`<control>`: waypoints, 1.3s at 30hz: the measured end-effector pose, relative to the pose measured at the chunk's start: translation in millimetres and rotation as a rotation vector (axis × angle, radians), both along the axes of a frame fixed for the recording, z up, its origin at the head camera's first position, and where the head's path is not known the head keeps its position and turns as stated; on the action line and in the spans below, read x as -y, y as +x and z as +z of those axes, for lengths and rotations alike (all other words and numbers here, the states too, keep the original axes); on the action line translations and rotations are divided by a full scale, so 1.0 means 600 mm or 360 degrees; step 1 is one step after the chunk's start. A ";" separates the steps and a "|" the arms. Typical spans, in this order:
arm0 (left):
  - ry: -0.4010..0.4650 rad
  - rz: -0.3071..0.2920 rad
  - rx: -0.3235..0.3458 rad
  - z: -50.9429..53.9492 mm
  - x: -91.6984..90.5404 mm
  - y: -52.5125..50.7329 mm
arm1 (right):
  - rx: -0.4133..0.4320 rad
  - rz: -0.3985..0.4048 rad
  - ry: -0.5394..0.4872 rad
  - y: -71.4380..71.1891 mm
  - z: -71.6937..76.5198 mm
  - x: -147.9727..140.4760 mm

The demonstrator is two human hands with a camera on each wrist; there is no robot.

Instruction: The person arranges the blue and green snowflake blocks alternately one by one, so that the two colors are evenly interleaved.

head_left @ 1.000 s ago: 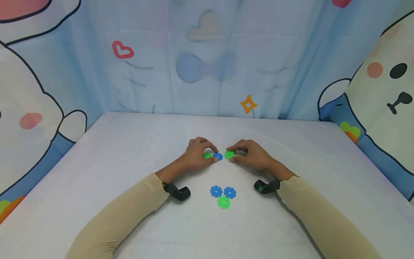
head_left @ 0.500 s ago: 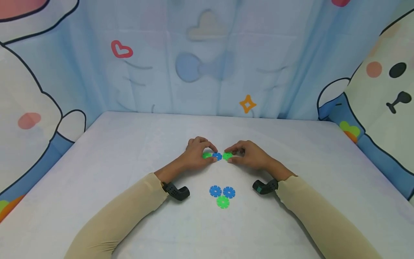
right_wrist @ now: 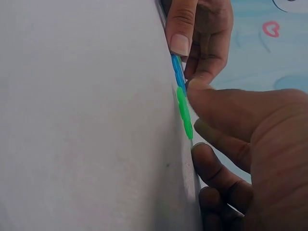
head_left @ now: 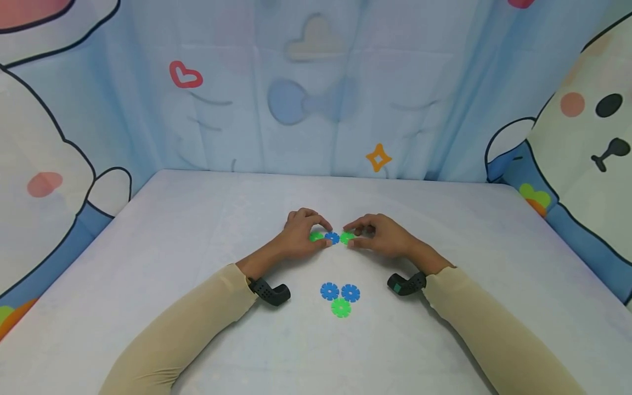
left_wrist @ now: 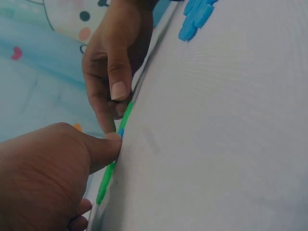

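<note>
Trouble could be starting between your hands in the head view: your left hand [head_left: 299,237] is pinching the middle blue disc [head_left: 332,238], the left green disc [head_left: 316,236] is showing partly behind its fingers, and your right hand [head_left: 387,236] is straddling the right green disc [head_left: 347,238] with thumb and forefinger. All three discs are lying in a row on the white table [head_left: 237,203]. If one side is pushing harder, the thin row could be skewing or lifting. Nearer you, a left front blue disc [head_left: 329,291], a right front blue disc [head_left: 350,293] and a front green disc [head_left: 341,308] are lying clustered; a dropping left wrist camera [head_left: 275,295] or right wrist camera [head_left: 407,285] could be nudging them. A patterned curtain [head_left: 222,137] is hanging behind.

From the left wrist, your left thumb is covering most of the middle blue disc, so a poor alignment there could be going unnoticed. Your right thumb is blocking little.

From the right wrist, the right green disc is meeting the blue one; whether they are interlocking or merely touching, you cannot tell. Whether your right fingers are gripping is unclear too, so the green disc could be slipping under a loose hold.
</note>
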State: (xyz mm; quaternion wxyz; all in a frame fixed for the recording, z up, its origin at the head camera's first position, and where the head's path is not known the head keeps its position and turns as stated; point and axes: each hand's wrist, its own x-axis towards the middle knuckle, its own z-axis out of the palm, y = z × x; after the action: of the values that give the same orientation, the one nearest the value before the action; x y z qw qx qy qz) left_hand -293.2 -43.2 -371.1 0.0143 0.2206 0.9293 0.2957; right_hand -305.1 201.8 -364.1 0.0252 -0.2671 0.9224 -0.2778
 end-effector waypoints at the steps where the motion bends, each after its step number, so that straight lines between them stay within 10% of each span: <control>1: 0.0001 -0.0001 0.0002 0.000 0.000 0.000 | 0.0007 -0.0009 0.0001 0.000 0.000 -0.001; 26: -0.0003 -0.0001 0.0005 0.004 -0.004 0.001 | -0.0020 -0.0086 0.0010 0.011 0.026 -0.007; 39: -0.0025 0.0018 0.0011 0.015 -0.008 0.006 | 0.0170 0.0285 0.0119 0.126 0.057 -0.010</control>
State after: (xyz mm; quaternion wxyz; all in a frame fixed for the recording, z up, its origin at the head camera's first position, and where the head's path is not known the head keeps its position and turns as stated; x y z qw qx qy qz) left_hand -289.4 -38.5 -362.3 0.0175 0.2142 0.9328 0.2894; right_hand -229.4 207.9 -330.2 0.1090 -0.3321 0.9019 -0.2536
